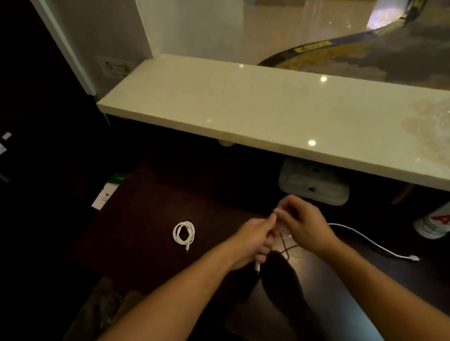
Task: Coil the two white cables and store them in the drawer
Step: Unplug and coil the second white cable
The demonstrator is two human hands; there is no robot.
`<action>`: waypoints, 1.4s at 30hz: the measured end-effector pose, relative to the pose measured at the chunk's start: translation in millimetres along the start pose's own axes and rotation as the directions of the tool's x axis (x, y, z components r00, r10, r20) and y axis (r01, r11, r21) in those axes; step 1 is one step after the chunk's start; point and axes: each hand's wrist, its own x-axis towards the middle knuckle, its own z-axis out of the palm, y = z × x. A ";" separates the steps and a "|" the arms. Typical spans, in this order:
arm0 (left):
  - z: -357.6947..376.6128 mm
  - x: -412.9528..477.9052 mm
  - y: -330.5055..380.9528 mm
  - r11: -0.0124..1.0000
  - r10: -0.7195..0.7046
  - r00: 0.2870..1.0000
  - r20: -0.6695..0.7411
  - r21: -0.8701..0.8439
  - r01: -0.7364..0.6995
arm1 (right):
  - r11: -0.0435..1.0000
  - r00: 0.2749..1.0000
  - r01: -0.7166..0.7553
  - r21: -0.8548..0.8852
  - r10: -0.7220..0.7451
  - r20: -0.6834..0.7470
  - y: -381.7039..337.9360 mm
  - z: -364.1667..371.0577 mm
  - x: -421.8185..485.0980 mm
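Already one coil (184,234) lies on the bench (124,218), parked clear of the work. Left grip (255,240) and right grip (302,224) both pinch the second cable (365,237), probably forming loops; its tail trails right.

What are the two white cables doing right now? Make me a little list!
first cable: coiled, lying on the dark surface, untouched
second cable: not coiled yet, tail trailing right
left hand: grips the second cable, plug poking out below
right hand: pinches the cable beside the left hand
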 end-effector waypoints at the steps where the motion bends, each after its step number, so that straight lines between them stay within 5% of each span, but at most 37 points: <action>1: 2.4 -4.0 10.4 0.989 -0.012 0.996 0.084 -0.143 0.024 | 0.998 1.000 0.014 0.054 -0.013 -0.005 -4.1 -8.0 3.9; 5: 2.2 -14.4 41.5 0.872 0.169 0.925 0.342 -0.489 0.022 | 0.978 1.000 0.005 0.208 -0.004 -0.004 -11.3 -21.5 -0.6; 14: 11.6 -7.9 58.5 0.777 0.378 0.900 0.218 -0.603 -0.181 | 0.998 0.999 -0.043 0.053 0.042 0.012 -18.3 -14.4 -55.7; 20: 7.9 -1.2 44.6 0.919 0.387 0.879 0.278 -0.042 -0.391 | 0.986 0.983 0.007 -0.169 0.024 0.182 -33.2 -48.1 -74.3; 25: 24.0 -12.6 33.6 0.946 0.199 0.906 0.373 0.168 -0.277 | 0.978 0.982 0.154 -0.141 -0.136 0.130 -65.7 -80.0 -61.6; 27: 34.8 -22.0 35.9 0.970 0.136 0.906 0.401 0.131 -0.204 | 0.981 0.984 0.146 -0.131 -0.130 0.124 -70.1 -85.6 -52.8; 32: 38.5 -40.9 45.7 0.986 0.145 0.762 0.631 -0.026 -0.167 | 0.997 0.996 0.078 0.016 -0.079 0.045 -61.1 -90.6 -35.6; 42: 20.7 -54.4 73.0 0.861 0.377 0.796 0.473 -0.496 -0.113 | 0.929 0.979 -0.182 0.323 0.200 -0.023 -13.4 -15.3 -52.8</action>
